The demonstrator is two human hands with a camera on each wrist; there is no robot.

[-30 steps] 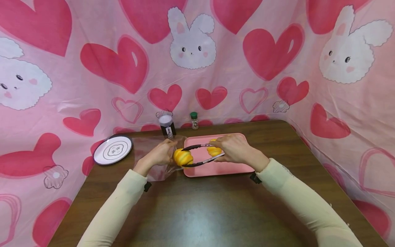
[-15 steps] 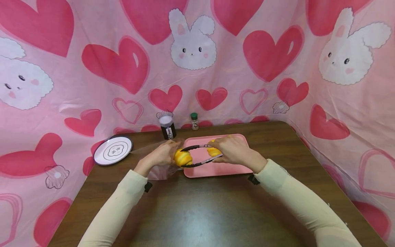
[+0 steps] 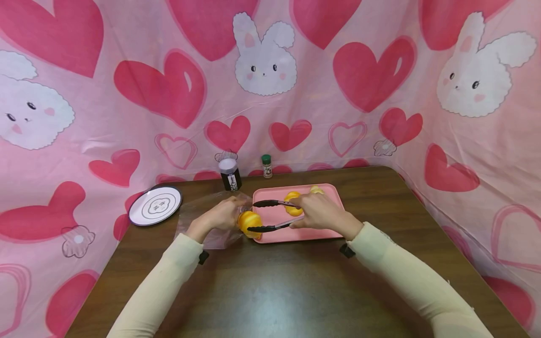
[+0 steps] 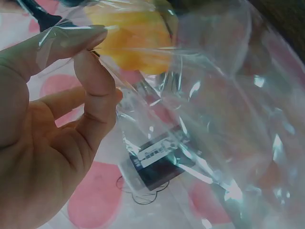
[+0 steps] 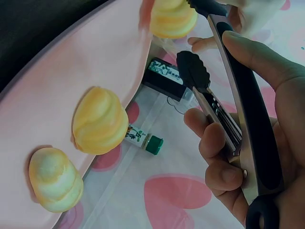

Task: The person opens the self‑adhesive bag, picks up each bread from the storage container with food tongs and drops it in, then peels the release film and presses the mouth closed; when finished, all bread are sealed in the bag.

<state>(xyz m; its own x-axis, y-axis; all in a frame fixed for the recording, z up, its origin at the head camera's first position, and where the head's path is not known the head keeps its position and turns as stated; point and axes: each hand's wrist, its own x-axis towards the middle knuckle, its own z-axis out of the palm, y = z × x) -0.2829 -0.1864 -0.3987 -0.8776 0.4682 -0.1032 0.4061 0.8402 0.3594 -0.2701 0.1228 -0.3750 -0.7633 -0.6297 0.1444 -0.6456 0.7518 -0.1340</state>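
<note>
My left hand [image 3: 221,215] pinches the mouth of a clear plastic bag [image 4: 224,95] between thumb and forefinger. A yellow swirled bread roll [image 3: 249,222] is at the bag's mouth, beside the left fingers; in the left wrist view it shows through the film. My right hand [image 3: 318,211] grips metal tongs [image 5: 238,86] with black scalloped tips. Their arms are spread: the near tip overlaps the roll in the head view, while the far tip stands apart from it. Two more rolls, one yellow [image 5: 100,121] and one paler [image 5: 55,179], lie on the pink tray [image 3: 274,234].
Behind the bag stands a dark jar with a white lid [image 3: 230,178]. A small green-capped shaker [image 3: 266,168] is near the back edge of the brown table [image 3: 270,291]. A white plate with a dark rim [image 3: 137,209] sits at the left. Patterned pink cloth surrounds the table.
The tongs have spread and come off the far side of the roll they were holding. The roll sits slightly lower at the bag's mouth. A paler roll now shows behind my right hand.
</note>
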